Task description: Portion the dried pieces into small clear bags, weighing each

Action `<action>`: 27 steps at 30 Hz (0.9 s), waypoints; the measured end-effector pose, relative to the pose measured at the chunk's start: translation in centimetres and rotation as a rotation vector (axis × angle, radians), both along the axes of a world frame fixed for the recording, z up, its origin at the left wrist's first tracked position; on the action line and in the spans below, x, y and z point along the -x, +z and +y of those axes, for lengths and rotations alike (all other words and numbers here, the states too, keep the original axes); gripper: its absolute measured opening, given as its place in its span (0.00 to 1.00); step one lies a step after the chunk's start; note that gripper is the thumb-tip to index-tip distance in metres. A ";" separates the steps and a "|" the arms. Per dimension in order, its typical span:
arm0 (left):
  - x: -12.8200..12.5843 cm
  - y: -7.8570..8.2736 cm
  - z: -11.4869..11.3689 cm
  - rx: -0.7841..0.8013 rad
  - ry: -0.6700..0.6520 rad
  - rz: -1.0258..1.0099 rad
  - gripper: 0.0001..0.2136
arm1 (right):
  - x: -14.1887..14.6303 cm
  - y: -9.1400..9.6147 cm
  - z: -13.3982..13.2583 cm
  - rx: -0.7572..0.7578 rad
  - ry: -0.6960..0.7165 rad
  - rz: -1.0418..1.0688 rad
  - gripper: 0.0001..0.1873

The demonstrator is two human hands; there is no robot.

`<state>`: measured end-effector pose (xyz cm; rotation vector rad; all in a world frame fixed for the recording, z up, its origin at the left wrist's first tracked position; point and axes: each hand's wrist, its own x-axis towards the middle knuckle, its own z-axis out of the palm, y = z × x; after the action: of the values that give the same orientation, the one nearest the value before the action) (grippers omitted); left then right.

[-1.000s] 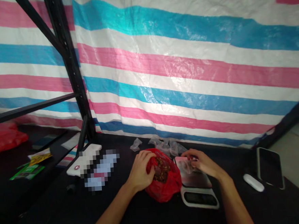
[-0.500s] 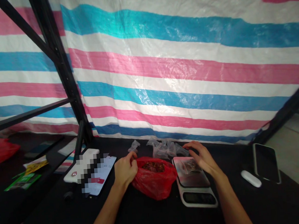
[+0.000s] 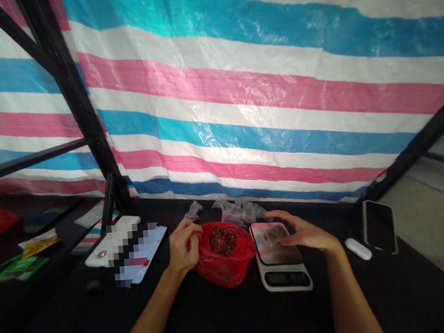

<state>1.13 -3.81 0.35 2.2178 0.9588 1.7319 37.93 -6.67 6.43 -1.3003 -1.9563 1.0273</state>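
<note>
My left hand (image 3: 184, 244) is closed on the left rim of a red plastic bag (image 3: 225, 274). Its mouth is spread, showing dark reddish-brown dried bits (image 3: 224, 241) inside. Just right of the bag stands a white kitchen scale (image 3: 287, 281) with a shiny metal plate. A small clear bag (image 3: 275, 233) with some brownish contents lies on that plate. Over the plate's right side hovers my right hand (image 3: 304, 232), thumb and fingers apart around the small bag; whether the thumb touches it I cannot tell. Several knotted clear bags (image 3: 238, 211) lie behind the scale and the red bag.
On the left of the black table (image 3: 225, 321) lie a white device (image 3: 129, 224), a phone with a lit screen (image 3: 157, 242) and green and yellow packets (image 3: 39, 243). A white oval case (image 3: 358, 249) and a dark phone (image 3: 379, 226) are at right. Striped sheeting (image 3: 241, 114) hangs behind.
My right hand has come lower and closer over the small bag on the scale. The red bag's mouth is opened wider, showing more of its contents. The whole view has shifted slightly.
</note>
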 end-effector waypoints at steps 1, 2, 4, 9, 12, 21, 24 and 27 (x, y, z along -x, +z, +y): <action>0.0 0.0 0.0 -0.020 0.005 -0.013 0.11 | -0.1 -0.1 -0.1 0.001 0.010 -0.009 0.39; 0.0 0.1 0.0 -0.035 0.007 -0.022 0.11 | -0.1 -0.1 -0.1 0.002 0.013 -0.018 0.40; -0.1 0.2 0.0 -0.048 0.007 -0.029 0.11 | 0.1 -0.1 -0.2 0.009 0.004 -0.038 0.41; -0.1 0.2 0.0 -0.054 0.001 -0.003 0.12 | 0.7 0.1 -0.2 0.044 -0.020 -0.138 0.43; 0.0 0.2 -0.1 -0.084 -0.005 0.002 0.11 | 1.0 -0.1 0.0 0.021 -0.023 -0.182 0.43; -1.1 0.4 -0.7 -0.018 -0.149 0.135 0.08 | 2.3 -0.8 0.6 -0.010 -0.034 0.035 0.30; -1.6 0.6 -1.0 0.087 -0.158 0.136 0.07 | 5.1 -0.7 0.8 -0.044 -0.090 0.257 0.29; -2.0 0.6 -1.2 0.187 -0.150 0.162 0.13 | 9.3 -1.4 1.0 -0.141 -0.170 0.462 0.27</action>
<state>3.11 -4.98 1.00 2.2687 0.9181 1.3585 28.60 -5.72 5.01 -1.0219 -1.5138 0.9820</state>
